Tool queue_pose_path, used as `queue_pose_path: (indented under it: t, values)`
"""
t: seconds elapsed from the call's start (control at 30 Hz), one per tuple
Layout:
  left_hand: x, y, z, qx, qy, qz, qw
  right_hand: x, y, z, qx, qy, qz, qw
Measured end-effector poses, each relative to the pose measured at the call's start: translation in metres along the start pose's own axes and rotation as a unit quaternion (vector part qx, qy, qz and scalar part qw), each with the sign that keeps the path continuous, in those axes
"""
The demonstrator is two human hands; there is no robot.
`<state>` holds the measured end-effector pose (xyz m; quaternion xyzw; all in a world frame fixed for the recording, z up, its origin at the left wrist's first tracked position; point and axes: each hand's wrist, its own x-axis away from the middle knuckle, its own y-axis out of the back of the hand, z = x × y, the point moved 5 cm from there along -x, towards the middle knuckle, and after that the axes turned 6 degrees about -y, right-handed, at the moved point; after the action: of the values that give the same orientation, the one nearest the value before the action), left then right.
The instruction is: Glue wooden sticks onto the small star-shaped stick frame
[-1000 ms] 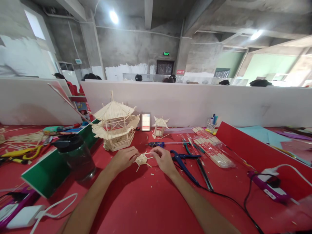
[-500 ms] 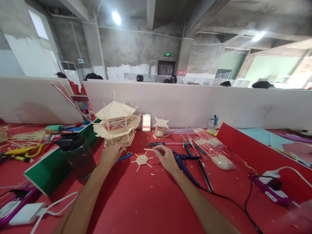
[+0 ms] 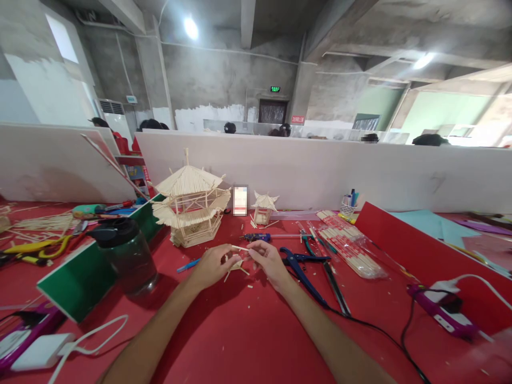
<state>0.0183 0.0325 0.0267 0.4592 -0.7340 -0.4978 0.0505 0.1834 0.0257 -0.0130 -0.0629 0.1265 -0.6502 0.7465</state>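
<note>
A short thin wooden stick [image 3: 240,248] spans the gap between my two hands. My right hand [image 3: 271,262] pinches its right end between thumb and fingers. At the stick's left end, my left hand [image 3: 216,265] has its fingers curled round and seems to grip it. Beneath the hands lies a small flat hexagonal stick frame [image 3: 237,265] with arms poking outward, mostly covered by my fingers. Behind my left hand stands a large two-tier pavilion model [image 3: 190,205] made of sticks. A smaller pavilion model [image 3: 264,207] sits farther back, near the white partition.
Blue-handled cutters [image 3: 302,272] and a glue gun [image 3: 258,237] lie right and behind. Bagged sticks [image 3: 352,245] are farther right. A dark bottle [image 3: 126,256] stands left by a green divider [image 3: 80,282]. A blue pen [image 3: 188,265] lies beside my left hand.
My left hand has moved right and nearer, from beside the large pavilion to the stick in my right hand. It now covers much of the hexagonal frame. My right hand has shifted slightly left.
</note>
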Motion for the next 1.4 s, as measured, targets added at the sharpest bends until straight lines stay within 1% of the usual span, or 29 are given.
queue_pose_path:
  t: [0.13,0.23,0.3,0.37,0.6,0.73,0.9,0.93,1.0,1.07,1.1,1.23,1.3,1.4]
  values:
    - [-0.002,-0.017,-0.009,0.053,0.003,0.008,0.999,0.005,-0.008,0.001,0.011,0.009,0.022,1.0]
    - [-0.003,-0.021,-0.003,0.098,0.033,-0.031,0.994,0.006,-0.011,0.002,0.014,0.009,0.027,0.999]
    - [-0.002,-0.02,0.003,0.137,0.058,-0.07,0.986,0.006,-0.011,0.003,0.014,0.011,0.024,1.0]
    - [-0.003,-0.019,0.006,0.173,0.069,-0.092,0.978,0.006,-0.011,0.003,0.013,0.007,0.024,1.0]
    - [-0.004,-0.016,0.008,0.245,0.073,-0.119,0.959,0.007,-0.011,0.001,-0.027,-0.019,0.012,0.999]
    - [-0.005,-0.014,0.013,0.246,0.069,-0.124,0.959,0.006,-0.01,-0.001,-0.056,-0.038,0.008,0.998]
    - [-0.003,-0.002,0.018,0.212,0.069,-0.158,0.962,0.004,-0.003,-0.004,-0.1,-0.068,-0.016,0.992]
    - [-0.003,-0.001,0.017,0.21,0.063,-0.152,0.964,0.004,-0.003,-0.004,-0.106,-0.071,-0.016,0.992]
    - [-0.004,-0.005,0.011,0.211,0.042,-0.121,0.969,0.005,-0.004,-0.005,-0.112,-0.073,-0.009,0.991]
    - [-0.005,-0.013,0.005,0.221,0.027,-0.086,0.971,0.006,-0.006,-0.005,-0.11,-0.073,0.002,0.991]
    - [-0.005,-0.018,0.004,0.231,0.028,-0.079,0.969,0.007,-0.008,-0.006,-0.106,-0.072,0.009,0.992]
    - [-0.005,-0.033,0.005,0.311,0.066,-0.088,0.944,0.009,-0.015,-0.008,-0.098,-0.067,0.035,0.992]
    - [-0.006,-0.035,0.007,0.332,0.079,-0.089,0.936,0.009,-0.016,-0.009,-0.101,-0.059,0.04,0.992]
    - [-0.005,-0.034,0.006,0.36,0.09,-0.072,0.926,0.009,-0.017,-0.01,-0.1,-0.048,0.043,0.993]
